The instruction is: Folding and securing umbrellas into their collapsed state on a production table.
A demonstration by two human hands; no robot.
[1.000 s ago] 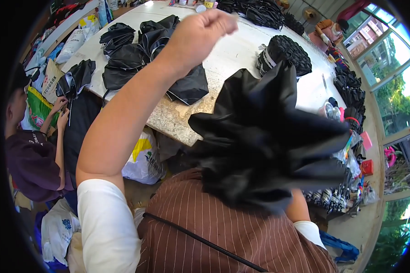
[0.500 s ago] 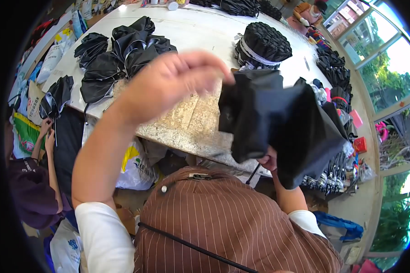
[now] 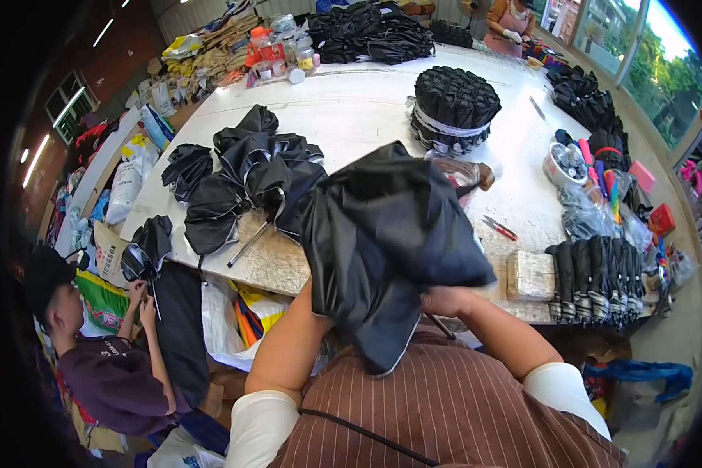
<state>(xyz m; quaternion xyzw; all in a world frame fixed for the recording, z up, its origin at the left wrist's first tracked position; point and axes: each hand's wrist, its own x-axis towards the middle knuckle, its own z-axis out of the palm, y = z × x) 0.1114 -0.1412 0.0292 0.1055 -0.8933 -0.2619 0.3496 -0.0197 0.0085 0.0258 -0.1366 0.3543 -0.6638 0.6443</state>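
Observation:
A black umbrella (image 3: 390,226), its canopy loose and folded, is held up in front of my apron at the table's near edge. My right hand (image 3: 446,301) is closed at the lower right of the canopy, where a thin dark shaft (image 3: 440,324) shows below the fingers. Of my left arm I see the forearm (image 3: 285,347) running up behind the fabric. The cloth covers my left hand, so its fingers cannot be made out.
Several loose black umbrellas (image 3: 249,168) lie on the white table (image 3: 351,101) at left. Beyond mine stands a tied black bundle (image 3: 456,109). Rolled umbrellas (image 3: 600,273), a wrapped block (image 3: 531,274) and red-handled scissors (image 3: 499,227) lie at right. A co-worker (image 3: 109,366) handles another umbrella.
My left arm has come down from above the table to behind the canopy. The umbrella has moved left, its fabric now hanging in front of me. The view has shifted, showing more of the far room.

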